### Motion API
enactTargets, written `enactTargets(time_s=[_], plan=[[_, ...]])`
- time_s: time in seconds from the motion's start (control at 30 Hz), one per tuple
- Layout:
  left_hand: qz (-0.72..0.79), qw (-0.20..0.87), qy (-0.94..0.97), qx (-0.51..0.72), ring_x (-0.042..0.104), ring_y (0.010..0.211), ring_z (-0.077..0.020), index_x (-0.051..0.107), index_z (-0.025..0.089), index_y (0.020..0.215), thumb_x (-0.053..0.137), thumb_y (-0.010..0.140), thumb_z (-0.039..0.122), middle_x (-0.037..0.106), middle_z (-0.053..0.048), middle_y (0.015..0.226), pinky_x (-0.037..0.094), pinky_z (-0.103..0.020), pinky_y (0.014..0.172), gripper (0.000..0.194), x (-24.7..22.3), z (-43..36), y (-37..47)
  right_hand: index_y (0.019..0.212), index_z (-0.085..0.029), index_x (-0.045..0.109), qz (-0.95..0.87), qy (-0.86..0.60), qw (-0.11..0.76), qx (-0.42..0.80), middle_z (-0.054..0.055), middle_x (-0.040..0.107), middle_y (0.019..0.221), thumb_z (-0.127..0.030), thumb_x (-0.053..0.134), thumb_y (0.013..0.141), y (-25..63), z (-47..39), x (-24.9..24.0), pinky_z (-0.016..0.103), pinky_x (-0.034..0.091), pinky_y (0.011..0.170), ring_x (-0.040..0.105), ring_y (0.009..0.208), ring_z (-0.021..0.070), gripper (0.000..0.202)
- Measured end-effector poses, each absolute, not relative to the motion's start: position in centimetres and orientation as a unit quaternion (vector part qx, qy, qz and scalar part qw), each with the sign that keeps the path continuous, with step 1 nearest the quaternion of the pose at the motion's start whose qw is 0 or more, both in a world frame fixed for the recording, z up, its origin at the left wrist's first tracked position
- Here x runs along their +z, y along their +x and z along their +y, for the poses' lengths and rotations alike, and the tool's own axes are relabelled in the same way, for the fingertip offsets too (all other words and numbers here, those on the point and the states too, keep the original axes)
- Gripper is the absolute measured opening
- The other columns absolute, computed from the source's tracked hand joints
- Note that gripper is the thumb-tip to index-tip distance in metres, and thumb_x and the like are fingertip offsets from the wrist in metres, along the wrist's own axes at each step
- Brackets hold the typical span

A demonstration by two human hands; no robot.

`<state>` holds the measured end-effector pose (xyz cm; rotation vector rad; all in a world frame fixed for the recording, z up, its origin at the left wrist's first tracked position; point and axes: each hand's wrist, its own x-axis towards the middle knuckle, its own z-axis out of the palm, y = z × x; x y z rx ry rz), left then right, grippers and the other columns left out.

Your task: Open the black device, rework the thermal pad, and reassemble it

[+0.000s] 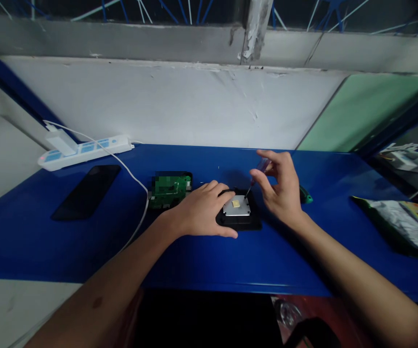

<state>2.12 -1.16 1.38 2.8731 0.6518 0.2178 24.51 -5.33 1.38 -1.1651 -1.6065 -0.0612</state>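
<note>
A black case part lies on the blue table, with a silver metal plate on it and a small yellowish square pad on the plate. My left hand rests over the left side of the case with its fingers spread. Above the plate's right side, my right hand holds a screwdriver between thumb and fingers, its tip at the plate's upper right corner. Left of my left hand sits a green circuit board in a dark housing.
A black phone lies at the left below a white power strip with a plugged-in charger and white cable. Behind my right hand is a green object. A shiny packet lies at the right.
</note>
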Motion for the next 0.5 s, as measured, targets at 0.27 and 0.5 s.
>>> enactTargets(time_s=[0.27,0.5], plan=[[0.218,0.094,0.969,0.076,0.050,0.127,-0.0322,0.049,0.018,0.144,0.066,0.078,0.077,0.056,-0.013,0.139,0.040,-0.045,0.110,0.090,1.42,-1.18,2.13,0.140,-0.031,0.047,-0.655,-0.489,0.575,0.028,0.005,0.067,0.105,-0.025,0.053,0.100,24.06,-5.59,1.13,0.044,0.061,0.073,0.069,0.080,0.0202,0.041],[0.218,0.095,0.968,0.080,0.050,0.126,-0.0326,0.051,0.019,0.140,0.067,0.078,0.076,0.057,-0.012,0.137,0.040,-0.046,0.111,0.086,1.46,-1.21,2.25,0.134,-0.030,0.052,-0.664,-0.500,0.556,0.018,0.006,0.063,0.108,-0.033,0.059,0.097,24.17,-5.74,1.29,0.043,0.060,0.076,0.067,0.085,0.0203,0.038]])
